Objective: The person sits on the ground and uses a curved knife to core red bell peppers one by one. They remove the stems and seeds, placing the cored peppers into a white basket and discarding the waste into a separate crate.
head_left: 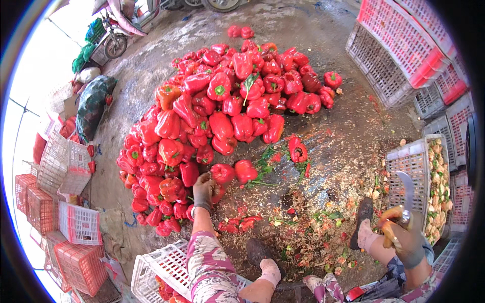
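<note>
Two gloved hands are ours, with twelve o'clock at the top of our view. Our left hand [204, 191], toward seven, curls against the lower edge of the heap of red bell peppers [221, 121]; its fingers touch a bell pepper [223, 173], but we cannot tell whether they grip it. Our right hand [408, 245], at four, is clenched around a curved-blade knife [405, 187], blade up. The heap spreads from one round to eight.

We judge the step in hand to be picking a pepper for coring. The next move seems to call for a firm hold and bringing pepper and blade together, clear of our fingers.

At three stands a plastic crate [407, 169] full of pale cores and green stems [438, 192]; at seven, a white crate [146, 272] holds red peppers. Crates [389, 48] stack up at two. Scattered seeds [328, 252] litter the floor at five, likely slippery under our shoes [258, 252], and a leafy stalk [263, 165] lies near the centre, beside the peppers.
</note>
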Demonstrator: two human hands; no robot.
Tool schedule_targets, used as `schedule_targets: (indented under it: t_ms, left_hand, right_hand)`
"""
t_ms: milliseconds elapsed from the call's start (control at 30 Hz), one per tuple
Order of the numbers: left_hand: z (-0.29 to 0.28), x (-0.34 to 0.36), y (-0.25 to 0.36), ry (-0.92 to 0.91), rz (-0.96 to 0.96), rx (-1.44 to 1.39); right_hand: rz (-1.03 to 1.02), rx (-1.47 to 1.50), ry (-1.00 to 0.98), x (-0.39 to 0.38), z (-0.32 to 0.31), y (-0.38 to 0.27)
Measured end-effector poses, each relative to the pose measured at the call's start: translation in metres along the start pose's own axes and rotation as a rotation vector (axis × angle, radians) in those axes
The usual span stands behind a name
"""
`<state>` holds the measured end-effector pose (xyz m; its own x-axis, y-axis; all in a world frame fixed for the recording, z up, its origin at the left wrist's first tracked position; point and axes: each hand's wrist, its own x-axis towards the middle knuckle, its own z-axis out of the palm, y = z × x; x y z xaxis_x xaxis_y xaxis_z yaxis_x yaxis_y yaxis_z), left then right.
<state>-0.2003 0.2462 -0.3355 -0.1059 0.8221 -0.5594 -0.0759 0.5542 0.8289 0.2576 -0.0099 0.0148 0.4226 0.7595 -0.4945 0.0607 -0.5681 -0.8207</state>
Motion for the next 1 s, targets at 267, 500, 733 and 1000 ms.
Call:
schedule_targets:
  t_ms: [267, 500, 733, 1000]
  left_hand:
    - [0.059, -0.078, 0.009, 0.126, 0.291, 0.809]
    - [0.110, -0.093, 0.029, 0.046, 0.434, 1.003]
    - [0.138, 0.001, -0.010, 0.095, 0.627, 1.027]
    - [0.156, 0.007, -0.033, 0.153, 0.391, 0.826]
  right_hand:
    - [-0.085, 0.189, -0.116, -0.024, -0.009, -0.007]
    - [-0.068, 0.238, -0.084, -0.032, -0.027, -0.001]
    - [-0.022, 0.054, 0.000, -0.026, -0.042, 0.007]
    - [0.099, 0.073, 0.088, -0.018, -0.041, 0.005]
